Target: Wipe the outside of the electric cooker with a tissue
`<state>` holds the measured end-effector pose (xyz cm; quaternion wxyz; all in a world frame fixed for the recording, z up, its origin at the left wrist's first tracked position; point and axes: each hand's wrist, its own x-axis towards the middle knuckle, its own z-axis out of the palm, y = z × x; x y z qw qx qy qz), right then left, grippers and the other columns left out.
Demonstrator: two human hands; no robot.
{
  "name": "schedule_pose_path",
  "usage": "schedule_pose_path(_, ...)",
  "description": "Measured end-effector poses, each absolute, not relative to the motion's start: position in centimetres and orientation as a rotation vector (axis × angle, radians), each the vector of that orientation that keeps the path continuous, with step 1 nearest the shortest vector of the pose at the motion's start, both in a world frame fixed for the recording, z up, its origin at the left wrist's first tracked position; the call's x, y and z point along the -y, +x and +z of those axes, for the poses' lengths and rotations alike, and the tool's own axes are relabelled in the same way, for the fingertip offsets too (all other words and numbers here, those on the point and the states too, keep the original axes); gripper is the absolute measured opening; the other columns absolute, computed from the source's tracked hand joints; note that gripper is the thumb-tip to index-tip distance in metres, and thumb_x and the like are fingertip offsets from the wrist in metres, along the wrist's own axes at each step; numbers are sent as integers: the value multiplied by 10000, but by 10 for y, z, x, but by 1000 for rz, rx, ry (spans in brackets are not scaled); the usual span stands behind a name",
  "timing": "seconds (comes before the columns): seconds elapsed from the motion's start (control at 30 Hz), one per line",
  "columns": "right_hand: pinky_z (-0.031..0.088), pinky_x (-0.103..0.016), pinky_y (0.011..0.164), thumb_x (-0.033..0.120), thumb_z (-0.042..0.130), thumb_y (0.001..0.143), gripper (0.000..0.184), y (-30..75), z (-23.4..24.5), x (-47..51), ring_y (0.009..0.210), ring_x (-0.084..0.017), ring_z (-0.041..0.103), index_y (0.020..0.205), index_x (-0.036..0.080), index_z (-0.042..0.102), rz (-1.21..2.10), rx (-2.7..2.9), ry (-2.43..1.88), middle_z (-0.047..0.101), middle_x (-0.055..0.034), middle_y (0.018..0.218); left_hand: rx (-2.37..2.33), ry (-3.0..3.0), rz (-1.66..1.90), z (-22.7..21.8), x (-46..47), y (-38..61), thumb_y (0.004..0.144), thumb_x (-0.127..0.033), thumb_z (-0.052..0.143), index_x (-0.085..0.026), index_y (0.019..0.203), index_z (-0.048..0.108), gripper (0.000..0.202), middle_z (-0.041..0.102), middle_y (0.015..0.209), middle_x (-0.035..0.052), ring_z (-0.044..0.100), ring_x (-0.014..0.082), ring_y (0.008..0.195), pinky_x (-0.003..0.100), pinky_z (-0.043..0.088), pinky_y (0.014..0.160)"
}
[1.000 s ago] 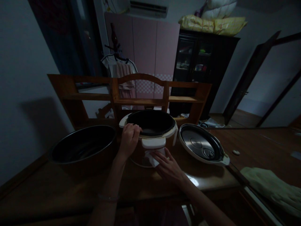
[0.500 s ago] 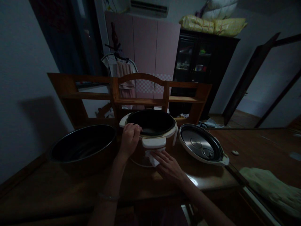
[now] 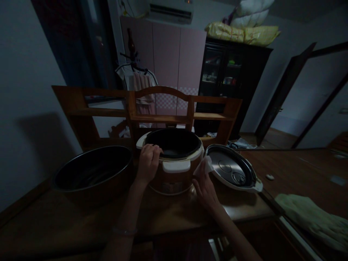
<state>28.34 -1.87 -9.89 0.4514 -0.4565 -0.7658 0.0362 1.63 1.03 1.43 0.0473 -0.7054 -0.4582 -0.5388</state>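
Note:
A round rice cooker (image 3: 174, 177) with a white rim and front handle stands lidless in the middle of the desk. My left hand (image 3: 149, 161) is closed over its left front rim, the fingers curled onto the edge. In my right hand (image 3: 204, 185) is a white tissue (image 3: 204, 166), pressed against the cooker's right side. A dark inner pot (image 3: 94, 170) sits to the left. Right of the cooker lies its detached lid (image 3: 231, 166), metal inner face up.
Behind the cooker rises a wooden shelf rack (image 3: 163, 117) along the desk's back edge. A small white object (image 3: 269, 177) and a pale green cloth (image 3: 307, 217) lie to the right. The wooden desk top (image 3: 168, 214) stretches in front.
My right hand has carried the tissue from under the front handle to the cooker's right side, moving right and up. My left hand stays on the rim. The view has shifted slightly.

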Motion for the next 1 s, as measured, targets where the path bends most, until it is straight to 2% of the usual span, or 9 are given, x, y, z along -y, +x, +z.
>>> schedule_pose_path(0.17, 84, -507, 1283, 506, 317, 1071, 704, 278, -79, 14, 1570, -223, -12, 1620, 288, -66, 393, 1680, -1086, -38, 23, 1704, 1405, -2142, -1635, 14, -11, 16, 1053, -343, 282, -239, 816, 629, 434, 666, 907, 39, 576, 227, 1003, 400, 384, 1044)
schedule_pose_path(0.37, 14, -465, 1285, 563, 303, 1063, 673, 260, -75, 10, 1567, -182, -40, 1619, 333, 0, 601, 1543, -964, -41, 83, 1695, 1428, -2153, -1618, 15, -10, 17, 1051, -340, 264, -246, 811, 623, 442, 670, 888, 37, 583, 230, 995, 419, 363, 1079)
schedule_pose_path(0.77, 49, -458, 1288, 528, 321, 1068, 628, 246, -87, 18, 1572, -174, 15, 1622, 319, 113, 691, 1418, -879, 48, 69, 1699, 1428, -2142, -1646, 16, -9, 18, 1047, -341, 273, -242, 782, 583, 419, 646, 873, 38, 571, 234, 976, 421, 383, 1028)
schedule_pose_path(1.0, 113, -524, 1280, 542, 277, 1064, 664, 228, -104, 42, 1568, -209, 1, 1630, 295, 32, 591, 1510, -1040, 22, 41, 1701, 1431, -2106, -1691, 14, -9, 20, 1052, -358, 277, -242, 795, 577, 412, 643, 897, 51, 561, 247, 999, 436, 384, 1021)
